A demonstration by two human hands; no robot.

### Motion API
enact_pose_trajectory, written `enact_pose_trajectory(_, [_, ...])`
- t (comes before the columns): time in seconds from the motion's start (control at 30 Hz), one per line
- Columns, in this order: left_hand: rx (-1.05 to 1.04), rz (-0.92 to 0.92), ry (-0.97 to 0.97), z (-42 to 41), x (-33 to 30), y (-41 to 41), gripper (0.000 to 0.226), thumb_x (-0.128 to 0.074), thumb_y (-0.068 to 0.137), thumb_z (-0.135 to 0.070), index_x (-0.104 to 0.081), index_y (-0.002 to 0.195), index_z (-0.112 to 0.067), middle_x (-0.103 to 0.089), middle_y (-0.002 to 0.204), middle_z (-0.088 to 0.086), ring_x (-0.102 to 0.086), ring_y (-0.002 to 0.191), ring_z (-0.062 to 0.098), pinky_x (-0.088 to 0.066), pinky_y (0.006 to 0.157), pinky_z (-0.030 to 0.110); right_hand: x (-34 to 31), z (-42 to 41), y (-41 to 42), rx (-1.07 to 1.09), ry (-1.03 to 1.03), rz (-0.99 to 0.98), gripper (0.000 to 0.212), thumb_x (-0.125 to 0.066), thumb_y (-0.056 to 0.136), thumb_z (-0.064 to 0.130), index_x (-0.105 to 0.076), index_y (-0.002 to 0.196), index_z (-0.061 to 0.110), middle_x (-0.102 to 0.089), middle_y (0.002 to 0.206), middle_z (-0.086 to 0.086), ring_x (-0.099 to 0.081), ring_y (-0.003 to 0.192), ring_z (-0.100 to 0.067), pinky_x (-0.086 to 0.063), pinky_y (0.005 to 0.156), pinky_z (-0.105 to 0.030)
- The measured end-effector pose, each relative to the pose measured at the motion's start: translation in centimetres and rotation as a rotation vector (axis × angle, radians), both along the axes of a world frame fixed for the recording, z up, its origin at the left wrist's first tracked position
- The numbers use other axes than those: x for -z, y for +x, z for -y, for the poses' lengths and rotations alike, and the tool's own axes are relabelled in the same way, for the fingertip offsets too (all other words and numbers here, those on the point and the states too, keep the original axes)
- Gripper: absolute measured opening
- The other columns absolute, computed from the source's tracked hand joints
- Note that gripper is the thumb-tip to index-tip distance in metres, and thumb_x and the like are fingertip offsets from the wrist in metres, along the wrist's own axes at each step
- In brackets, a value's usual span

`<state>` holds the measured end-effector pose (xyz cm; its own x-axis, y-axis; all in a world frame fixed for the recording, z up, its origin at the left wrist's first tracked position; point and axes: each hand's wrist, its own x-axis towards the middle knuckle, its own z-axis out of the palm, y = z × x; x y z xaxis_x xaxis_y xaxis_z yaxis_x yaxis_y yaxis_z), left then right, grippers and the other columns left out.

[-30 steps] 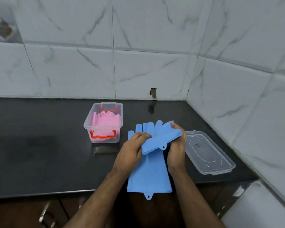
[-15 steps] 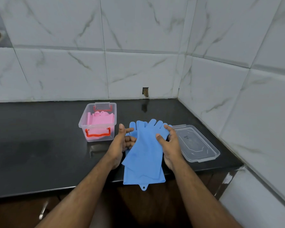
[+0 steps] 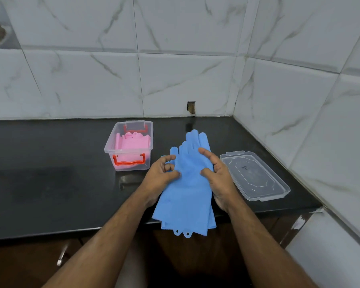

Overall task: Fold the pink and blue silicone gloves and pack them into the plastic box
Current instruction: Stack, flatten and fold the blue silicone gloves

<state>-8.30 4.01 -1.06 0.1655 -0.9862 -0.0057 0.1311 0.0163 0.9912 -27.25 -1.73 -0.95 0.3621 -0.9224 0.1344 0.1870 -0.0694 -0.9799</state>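
Two blue silicone gloves (image 3: 188, 196) lie stacked flat on the black counter (image 3: 50, 183), fingers pointing to the wall and cuffs hanging over the front edge. My left hand (image 3: 161, 176) rests on their left edge, thumb and fingers pinching the top glove. On the right edge sits my right hand (image 3: 216, 175), fingers spread over the glove. The clear plastic box (image 3: 131, 147) with orange handles stands to the left and holds the folded pink gloves (image 3: 131, 142).
The box's clear lid (image 3: 255, 175) lies on the counter right of the gloves, near the tiled side wall. The tiled back wall has a small hole (image 3: 191, 107). A cabinet handle (image 3: 61, 256) shows below the counter edge.
The folded-over top glove has been laid out flat on the lower one. Both hands have shifted from holding its cuff to resting on the sides of the stacked pair.
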Motion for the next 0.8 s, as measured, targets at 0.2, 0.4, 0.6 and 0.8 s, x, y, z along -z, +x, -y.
enact_pose_trajectory(0.2, [-0.047, 0.015, -0.019, -0.6, -0.2, 0.0, 0.049, -0.061, 0.077, -0.015, -0.057, 0.126, -0.015, -0.077, 0.103, 0.003, -0.073, 0.083, 0.012, -0.056, 0.062, 0.020, 0.5, -0.1, 0.4, 0.092, -0.007, -0.072, 0.052, -0.063, 0.097, 0.012, -0.055, 0.135, 0.046, -0.059, 0.132, 0.015, -0.070, 0.106, -0.015, -0.063, 0.077, -0.032])
enact_pose_trajectory(0.4, [-0.149, 0.098, -0.043, -0.2, 0.2, -0.2, 0.065, -0.081, 0.087, -0.036, -0.044, 0.142, -0.032, -0.063, 0.134, 0.008, -0.067, 0.119, 0.027, -0.058, 0.099, 0.050, 0.6, -0.1, 0.7, 0.117, -0.064, -0.141, 0.032, -0.066, 0.099, 0.022, -0.063, 0.126, 0.038, -0.062, 0.132, 0.009, -0.070, 0.106, -0.011, -0.063, 0.085, -0.036])
enact_pose_trajectory(0.6, [-0.053, -0.048, -0.110, -0.5, 0.6, 0.5, 0.072, -0.088, 0.080, -0.012, -0.051, 0.139, -0.031, -0.066, 0.134, 0.004, -0.071, 0.116, 0.028, -0.061, 0.090, 0.049, 0.5, -0.5, 0.5, 0.015, -0.149, -0.128, 0.041, -0.065, 0.100, 0.020, -0.059, 0.133, 0.044, -0.058, 0.138, 0.016, -0.067, 0.115, -0.011, -0.062, 0.085, -0.036])
enact_pose_trajectory(0.8, [-0.250, 0.347, -0.175, -0.6, 1.0, -0.2, 0.069, -0.078, 0.090, -0.021, -0.040, 0.147, -0.032, -0.056, 0.135, -0.020, -0.059, 0.122, 0.003, -0.055, 0.094, 0.025, 0.6, 0.4, 1.4, 0.090, -0.290, -0.506, 0.047, -0.049, 0.107, 0.033, -0.039, 0.153, 0.037, -0.051, 0.150, 0.006, -0.058, 0.127, -0.013, -0.051, 0.105, -0.037])
